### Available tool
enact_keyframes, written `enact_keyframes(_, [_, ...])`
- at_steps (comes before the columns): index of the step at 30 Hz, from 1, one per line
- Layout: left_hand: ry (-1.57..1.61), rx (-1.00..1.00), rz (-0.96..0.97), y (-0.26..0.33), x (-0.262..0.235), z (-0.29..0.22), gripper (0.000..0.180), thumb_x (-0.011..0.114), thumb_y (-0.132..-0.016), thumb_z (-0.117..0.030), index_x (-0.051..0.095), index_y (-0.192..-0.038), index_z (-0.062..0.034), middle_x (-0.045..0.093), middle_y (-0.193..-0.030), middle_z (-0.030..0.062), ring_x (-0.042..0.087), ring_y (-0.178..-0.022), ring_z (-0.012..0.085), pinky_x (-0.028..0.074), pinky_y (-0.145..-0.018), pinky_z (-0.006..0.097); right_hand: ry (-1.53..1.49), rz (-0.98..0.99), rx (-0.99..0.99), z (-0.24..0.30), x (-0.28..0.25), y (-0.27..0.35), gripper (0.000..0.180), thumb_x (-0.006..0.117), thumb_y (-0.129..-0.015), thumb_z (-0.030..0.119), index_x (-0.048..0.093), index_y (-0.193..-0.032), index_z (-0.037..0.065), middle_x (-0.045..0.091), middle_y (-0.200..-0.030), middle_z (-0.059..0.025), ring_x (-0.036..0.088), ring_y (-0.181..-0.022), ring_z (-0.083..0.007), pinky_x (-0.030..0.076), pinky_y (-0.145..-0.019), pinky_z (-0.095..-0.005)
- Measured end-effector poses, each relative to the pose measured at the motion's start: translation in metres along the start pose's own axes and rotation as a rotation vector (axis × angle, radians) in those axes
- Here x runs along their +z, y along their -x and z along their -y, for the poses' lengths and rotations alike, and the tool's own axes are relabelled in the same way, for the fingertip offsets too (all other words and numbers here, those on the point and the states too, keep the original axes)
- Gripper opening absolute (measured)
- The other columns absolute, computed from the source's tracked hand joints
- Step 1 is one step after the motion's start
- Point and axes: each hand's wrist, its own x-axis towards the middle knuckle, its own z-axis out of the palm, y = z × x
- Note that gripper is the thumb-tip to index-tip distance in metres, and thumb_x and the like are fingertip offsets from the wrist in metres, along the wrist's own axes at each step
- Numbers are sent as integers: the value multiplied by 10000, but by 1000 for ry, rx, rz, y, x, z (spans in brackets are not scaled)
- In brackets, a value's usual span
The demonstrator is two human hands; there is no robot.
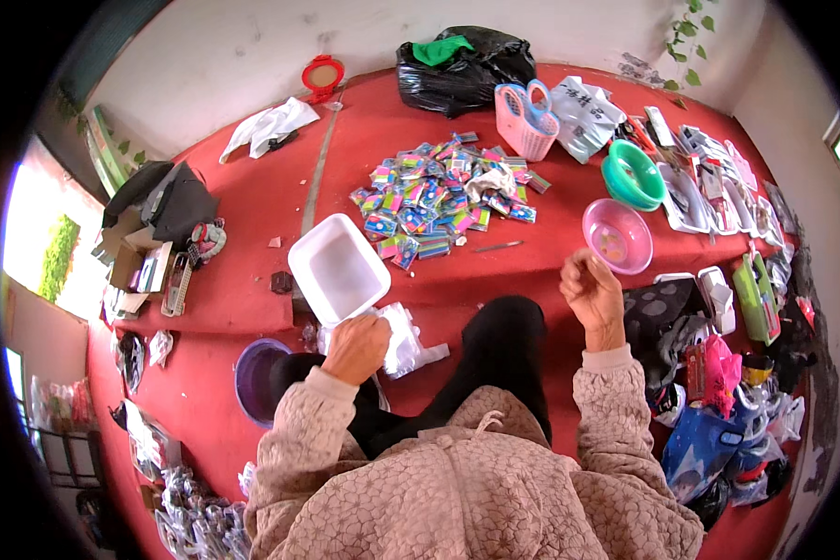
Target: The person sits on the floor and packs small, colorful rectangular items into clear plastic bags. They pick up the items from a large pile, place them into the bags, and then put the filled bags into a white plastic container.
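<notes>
Head view, rounded white tub (339, 266), translucent pink bowl (637, 233), left hand (357, 348) and right hand (595, 301), fingers (583, 266) curled, pinch unclear

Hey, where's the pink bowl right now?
In the head view, the pink bowl is right of centre, close to the right hand and just on the near side of the green bowls.

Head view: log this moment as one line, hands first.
left hand: curled by white tub, grip unclear | right hand: beside pink bowl, grip unclear | beyond: heap of small packets
</notes>
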Motion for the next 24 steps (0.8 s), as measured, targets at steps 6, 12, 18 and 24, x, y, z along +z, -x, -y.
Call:
enact_keyframes(6, [122, 20, 198, -51, 77, 31, 196, 487, -779, -234, 530, -684, -68, 586, -651, 104, 593, -623, 270, 457, -529, 423, 159, -102, 318, -64, 33, -113, 183, 554, -809, 217, 552, -793, 35, 553, -692, -48, 482, -535, -113, 380, -460, -223])
enact_keyframes(12, [2, -26, 651, -13, 193, 53, 157, 519, -732, -184, 641, -726, -86, 633, -727, 97, 622, -690, 258, 462, -550, 433, 803, -302, 432, -162, -12, -201, 156, 547, -762, 197, 579, -732, 47, 584, -604, -43, 536, -469, -126, 404, -430, -223])
enact_keyframes(18, [102, 334, 507, -12, 175, 2, 159, 518, -698, -209, 639, -660, -113, 590, -626, 74, 573, -605, 229, 397, -522, 390, 1566, -68, 250, -251, -98, -252, 153, 561, -738, 158, 590, -705, 12, 594, -614, -76, 562, -476, -143, 433, -433, -268])
enact_keyframes(24, [58, 271, 617, -23, 136, 2, 213, 483, -744, -219, 649, -736, -86, 604, -737, 90, 572, -740, 238, 415, -681, 408, 1895, -68, 473, -304, -100, -269, 519, 518, -745, 488, 576, -800, -25, 595, -735, -171, 615, -631, -230, 480, -528, -354])
